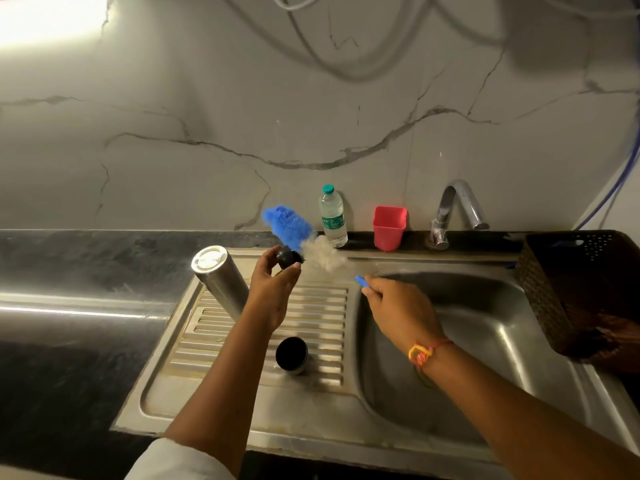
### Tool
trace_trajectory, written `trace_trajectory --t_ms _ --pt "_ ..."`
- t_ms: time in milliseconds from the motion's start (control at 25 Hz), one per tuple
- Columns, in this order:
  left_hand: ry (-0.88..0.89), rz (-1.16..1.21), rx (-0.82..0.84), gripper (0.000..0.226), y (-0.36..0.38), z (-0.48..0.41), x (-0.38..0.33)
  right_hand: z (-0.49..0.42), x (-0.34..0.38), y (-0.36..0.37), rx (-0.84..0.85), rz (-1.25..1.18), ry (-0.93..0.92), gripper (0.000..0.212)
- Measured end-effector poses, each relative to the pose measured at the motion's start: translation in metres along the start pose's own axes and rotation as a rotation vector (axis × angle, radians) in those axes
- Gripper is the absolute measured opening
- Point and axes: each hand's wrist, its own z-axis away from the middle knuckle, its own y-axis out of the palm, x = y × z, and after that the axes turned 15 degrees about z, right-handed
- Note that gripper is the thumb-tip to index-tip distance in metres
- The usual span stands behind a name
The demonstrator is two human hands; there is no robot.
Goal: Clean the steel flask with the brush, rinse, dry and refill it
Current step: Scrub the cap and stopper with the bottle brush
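There are two hands, a left hand (273, 289) and a right hand (391, 303). There is one steel flask (218, 271), one brush (323, 256), one water bottle (333, 220), one red cup (389, 228), one tap (457, 202), one sink (485, 341) and one dark basket (554, 289). There are two black lids, a small lid (289, 258) and a big lid (292, 355). There is one bright wrist band (420, 353).

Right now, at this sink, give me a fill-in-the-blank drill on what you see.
The left hand holds a small ___ stopper.
The right hand grips the brush by its ___ handle.
The steel flask stands on the drainboard, on the ___ side of the left hand.
The cup beside the tap is ___.
Missing words: black, blue, left, red.
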Motion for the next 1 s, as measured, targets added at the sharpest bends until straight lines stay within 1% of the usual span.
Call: trace_trajectory --t_ms 80,160,240,320,360,480,520,600,680,720,760,840,920,960,1000 --pt "0.08 -0.106 -0.068 0.056 -0.002 -0.007 -0.007 0.008 0.001 0.0 -0.026 0.132 -0.076 0.037" --pt "0.169 -0.193 -0.104 0.057 0.0 -0.012 -0.012 0.013 0.004 -0.002 -0.012 0.177 -0.127 0.036" --pt "0.276 -0.37 -0.092 0.053 0.006 -0.009 -0.006 0.007 0.009 -0.006 -0.017 0.217 -0.162 0.033" --pt "0.373 -0.578 -0.029 0.052 0.012 -0.002 0.008 -0.004 0.016 -0.012 -0.054 0.257 -0.162 0.03" --pt "0.411 -0.641 -0.007 0.051 0.012 0.0 0.012 -0.006 0.016 -0.015 -0.05 0.247 -0.155 0.029" --pt "0.494 -0.684 -0.056 0.05 0.002 -0.006 0.006 0.006 0.007 -0.018 0.061 0.153 -0.099 0.029" --pt "0.531 -0.71 -0.051 0.05 0.0 -0.008 0.002 0.013 0.004 -0.016 0.071 0.175 -0.119 0.029" --pt "0.602 -0.82 0.066 0.05 0.004 -0.006 0.002 0.018 0.005 -0.013 0.053 0.28 -0.165 0.027" --pt "0.644 -0.911 0.185 0.049 0.017 0.0 0.009 0.009 0.011 -0.011 0.038 0.273 -0.144 0.028" --pt "0.64 -0.894 0.178 0.049 0.022 0.001 0.011 0.005 0.012 -0.008 0.046 0.263 -0.125 0.03" --pt "0.607 -0.824 0.124 0.049 0.025 0.001 0.01 0.004 0.012 -0.006 0.053 0.267 -0.101 0.031" --pt "0.496 -0.647 0.001 0.048 0.02 -0.003 0.003 -0.002 0.001 -0.007 0.061 0.277 -0.034 0.032" --pt "0.364 -0.539 -0.079 0.049 0.005 -0.004 0.002 -0.006 -0.014 -0.011 0.087 0.265 0.023 0.032" --pt "0.286 -0.439 -0.103 0.048 -0.001 -0.004 0.003 -0.004 -0.018 -0.012 0.1 0.209 0.038 0.033" --pt "0.208 -0.289 -0.125 0.048 -0.004 -0.003 0.005 -0.001 -0.019 -0.012 0.123 0.098 0.04 0.034"
